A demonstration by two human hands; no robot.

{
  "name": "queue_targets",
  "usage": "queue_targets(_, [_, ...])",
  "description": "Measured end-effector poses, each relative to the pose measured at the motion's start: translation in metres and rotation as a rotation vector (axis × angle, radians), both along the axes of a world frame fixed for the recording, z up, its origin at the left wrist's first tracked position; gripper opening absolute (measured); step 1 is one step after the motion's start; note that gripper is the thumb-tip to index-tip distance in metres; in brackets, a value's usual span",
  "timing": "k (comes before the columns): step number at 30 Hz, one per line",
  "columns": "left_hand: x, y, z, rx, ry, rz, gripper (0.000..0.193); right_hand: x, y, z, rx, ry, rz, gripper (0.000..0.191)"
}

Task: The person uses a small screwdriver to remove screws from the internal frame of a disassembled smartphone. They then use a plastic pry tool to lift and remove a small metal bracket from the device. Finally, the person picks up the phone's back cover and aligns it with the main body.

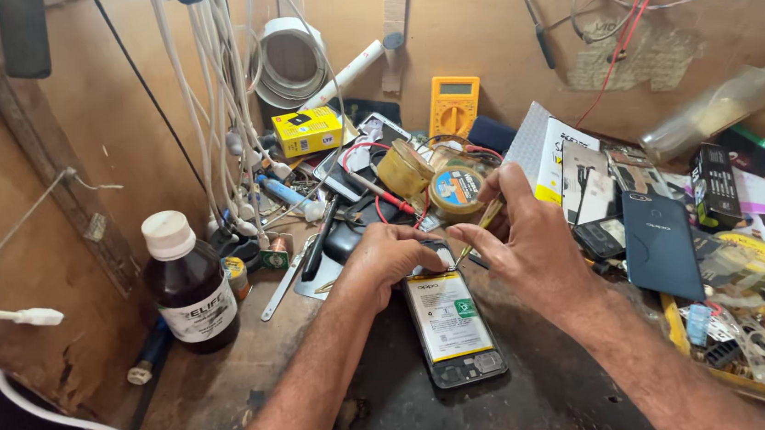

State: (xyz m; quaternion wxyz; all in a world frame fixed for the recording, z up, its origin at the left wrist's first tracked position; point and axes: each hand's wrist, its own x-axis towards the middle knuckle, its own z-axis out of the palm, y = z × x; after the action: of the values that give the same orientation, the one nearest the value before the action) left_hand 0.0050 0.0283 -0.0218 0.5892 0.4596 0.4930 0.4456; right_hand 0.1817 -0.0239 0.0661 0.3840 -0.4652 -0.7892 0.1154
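Yellow-handled tool (pixel 486 218) in right hand (pixel 533 248); left hand (pixel 386 256) steadies opened phone (pixel 452 324).

Phone repair workshop: multimeter (pixel 453 105), opened phone (pixel 452 324), cluttered w/ parts.

Both forearms reach in from the bottom edge and converge; the left hand (pixel 388 259) lies knuckles up, fingers curled downward, while the right hand (pixel 523 241) seems pinched, thumb against raised forefinger

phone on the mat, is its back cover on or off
Off: the phone lies face down with its battery and inner parts bare.
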Motion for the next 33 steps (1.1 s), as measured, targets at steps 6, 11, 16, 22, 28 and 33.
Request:
queue_targets(6, [0.0,0.0,0.0,-0.007,0.029,0.0,0.034,0.003,0.004,0.002,-0.203,0.157,0.11,0.035])
queue_targets(11, [-0.001,0.0,-0.001,0.002,-0.016,-0.003,0.034,-0.001,0.001,0.001,-0.119,0.021,-0.013,0.039])
queue_targets(16, [-0.001,-0.002,0.001,-0.02,0.005,-0.002,0.034,-0.001,0.002,0.007,-0.228,0.167,0.149,0.036])
queue_targets(22, [-0.001,-0.003,0.003,-0.002,0.004,0.004,0.034,-0.003,0.0,0.002,-0.059,-0.032,-0.032,0.04])
queue_targets(28, [-0.001,-0.005,0.004,-0.028,0.024,-0.008,0.037,0.003,0.007,0.001,-0.252,0.198,0.115,0.035])
queue_targets(33, [-0.008,-0.01,0.005,-0.021,0.005,-0.068,0.044,0.0,-0.001,-0.007,-0.129,0.159,0.024,0.035])
